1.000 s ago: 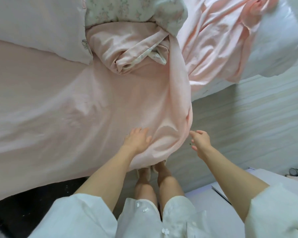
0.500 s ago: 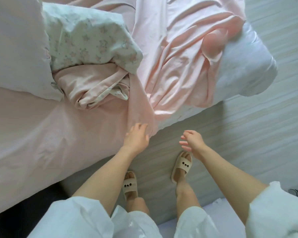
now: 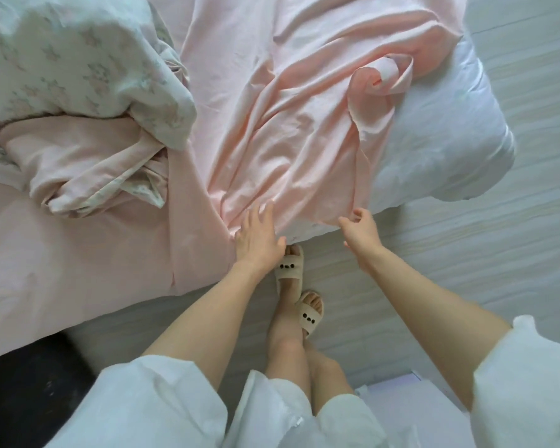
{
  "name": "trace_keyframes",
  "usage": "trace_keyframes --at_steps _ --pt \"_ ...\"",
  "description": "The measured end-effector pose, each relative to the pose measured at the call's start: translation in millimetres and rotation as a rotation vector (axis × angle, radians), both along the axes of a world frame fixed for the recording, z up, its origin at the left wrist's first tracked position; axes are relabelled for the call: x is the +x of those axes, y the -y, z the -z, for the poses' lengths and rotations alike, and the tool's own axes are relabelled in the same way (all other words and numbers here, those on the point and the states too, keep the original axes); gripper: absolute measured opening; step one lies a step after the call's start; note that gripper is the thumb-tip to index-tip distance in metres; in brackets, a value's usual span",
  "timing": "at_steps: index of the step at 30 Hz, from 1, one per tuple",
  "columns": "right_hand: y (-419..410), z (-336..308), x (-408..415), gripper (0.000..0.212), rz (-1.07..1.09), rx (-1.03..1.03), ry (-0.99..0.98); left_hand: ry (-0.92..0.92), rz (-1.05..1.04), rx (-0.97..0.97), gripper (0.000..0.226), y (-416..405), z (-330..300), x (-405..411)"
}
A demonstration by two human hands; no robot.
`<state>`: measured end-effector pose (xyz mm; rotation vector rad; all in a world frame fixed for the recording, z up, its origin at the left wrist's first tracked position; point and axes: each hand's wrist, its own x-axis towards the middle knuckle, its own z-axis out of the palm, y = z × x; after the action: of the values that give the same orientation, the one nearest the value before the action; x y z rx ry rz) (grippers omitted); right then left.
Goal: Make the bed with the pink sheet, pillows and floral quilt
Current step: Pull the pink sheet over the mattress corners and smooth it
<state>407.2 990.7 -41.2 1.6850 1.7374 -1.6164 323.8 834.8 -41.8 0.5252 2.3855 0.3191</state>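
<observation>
Pink cotton covers most of the view: one pink sheet (image 3: 298, 130) lies rumpled across the mattress (image 3: 446, 130), smooth toward the left edge and heaped in folds near the bed's bottom-right corner, where the white mattress shows bare. One curl of the sheet stands rolled up close to that corner. One floral quilt (image 3: 78, 69), pale with small sprigs and a pink underside, is bunched at the top-left of the bed, touching the sheet. A sliver of pale fabric at the far left edge may be a pillow, though too little shows to be sure.

Two hands reach to the near edge of the bed. The left hand (image 3: 258, 239) lies flat with fingers spread, pressing on the sheet where it drapes over the edge. The right hand (image 3: 359, 230), just beside it toward the corner, has its fingers curled and pinches the sheet's hem. The sheet's loose folds rise directly beyond both hands.

Two beige slippers (image 3: 291, 266) stand on the pale wooden floor (image 3: 466, 253) below the hands.
</observation>
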Motion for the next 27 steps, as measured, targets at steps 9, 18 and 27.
trace_keyframes --at_steps 9,18,27 --pt "-83.1 38.6 -75.2 0.097 -0.137 0.183 0.179 -0.055 -0.004 -0.175 0.092 -61.5 39.8 -37.2" --pt "-130.5 42.0 -84.5 0.035 0.172 -0.051 0.016 -0.023 -0.497 0.041 0.036 -91.6 11.3 -56.9" --pt "-185.2 -22.1 -73.1 0.058 -0.073 -0.626 -0.164 0.421 -0.675 0.16 0.047 -179.9 -46.4 35.3"
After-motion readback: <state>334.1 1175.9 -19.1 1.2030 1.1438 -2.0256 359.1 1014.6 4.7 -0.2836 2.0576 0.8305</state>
